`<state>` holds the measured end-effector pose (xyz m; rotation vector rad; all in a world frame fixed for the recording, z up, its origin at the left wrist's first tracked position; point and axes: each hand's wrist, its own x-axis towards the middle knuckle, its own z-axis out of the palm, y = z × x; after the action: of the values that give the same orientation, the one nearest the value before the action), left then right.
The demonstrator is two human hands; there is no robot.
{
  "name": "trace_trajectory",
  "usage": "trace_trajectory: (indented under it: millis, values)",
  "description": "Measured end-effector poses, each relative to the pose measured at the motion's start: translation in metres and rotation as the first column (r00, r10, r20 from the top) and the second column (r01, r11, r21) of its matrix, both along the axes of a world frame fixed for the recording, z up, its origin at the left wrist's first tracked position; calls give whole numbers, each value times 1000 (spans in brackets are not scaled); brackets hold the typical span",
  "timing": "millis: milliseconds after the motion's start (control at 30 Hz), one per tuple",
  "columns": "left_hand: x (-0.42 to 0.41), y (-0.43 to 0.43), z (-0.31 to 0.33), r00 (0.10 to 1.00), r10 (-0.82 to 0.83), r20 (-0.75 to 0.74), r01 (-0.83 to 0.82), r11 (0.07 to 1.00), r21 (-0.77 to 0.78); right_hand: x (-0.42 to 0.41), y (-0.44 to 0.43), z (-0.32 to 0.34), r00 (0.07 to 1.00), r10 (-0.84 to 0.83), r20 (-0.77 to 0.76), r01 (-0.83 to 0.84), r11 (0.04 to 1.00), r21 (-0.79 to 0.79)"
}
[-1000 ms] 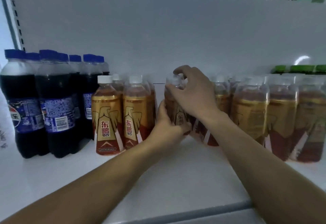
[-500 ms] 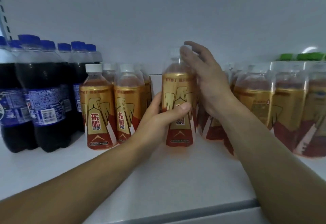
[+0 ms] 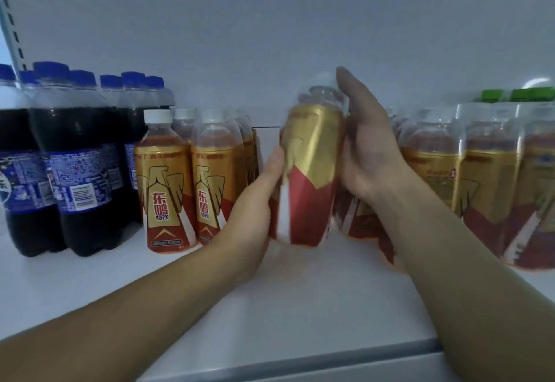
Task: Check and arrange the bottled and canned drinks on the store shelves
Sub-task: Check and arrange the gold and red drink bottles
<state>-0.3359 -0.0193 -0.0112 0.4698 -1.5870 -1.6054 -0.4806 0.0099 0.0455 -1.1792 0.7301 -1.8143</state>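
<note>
A gold-and-red energy drink bottle stands slightly tilted on the white shelf, blurred by motion. My left hand grips its lower left side, thumb on the label. My right hand lies flat against its right side with straight fingers reaching past the cap. Two matching bottles stand in front of others to the left, and a row of the same bottles fills the right.
Dark cola bottles with blue caps and labels stand grouped at the far left. Green caps show behind the right row. The shelf's white back panel rises behind everything, and the front edge runs along the bottom.
The bottle has turned so its label now shows the side, and it leans a little. My left thumb slid to the left edge; my right hand opened flat beside it.
</note>
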Motion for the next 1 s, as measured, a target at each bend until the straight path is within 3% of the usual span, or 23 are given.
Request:
trace_trajectory:
  millis: [133, 300, 367, 433, 533, 600, 833, 900, 1000]
  values:
    - [1, 1, 2, 994, -110, 15, 107, 983, 147, 5, 3, -1, 1000, 1, 16, -2, 998, 57]
    - [-7, 7, 10, 995, -37, 94, 39, 999, -16, 15, -3, -1, 933, -335, -130, 339, 940, 15]
    - [-7, 6, 10, 998, 13, 65, -12, 1000, -17, 15, -3, -2, 946, -299, -127, 302, 953, 1]
    - [-4, 4, 4, 1000, 21, 9, -22, 997, 73, 12, -1, -2, 985, -151, -82, 152, 988, 10]
    - [2, 4, 4, 994, -105, -1, 102, 960, 261, 10, 5, -3, 999, 32, -33, -31, 999, 27]
    - [0, 4, 2, 987, -155, 34, 141, 955, 261, 14, 8, -2, 1000, 23, -20, -22, 999, 50]
    - [-3, 6, 2, 999, -30, 21, 30, 999, 20, 9, -9, -3, 982, -189, 13, 189, 982, -25]
    - [-1, 4, 2, 1000, -11, 19, 10, 999, 43, 8, -5, -3, 994, -109, 13, 109, 994, 5]
    - [4, 6, 5, 989, -150, 16, 142, 963, 228, 4, 1, -2, 999, 28, 25, -30, 999, 45]
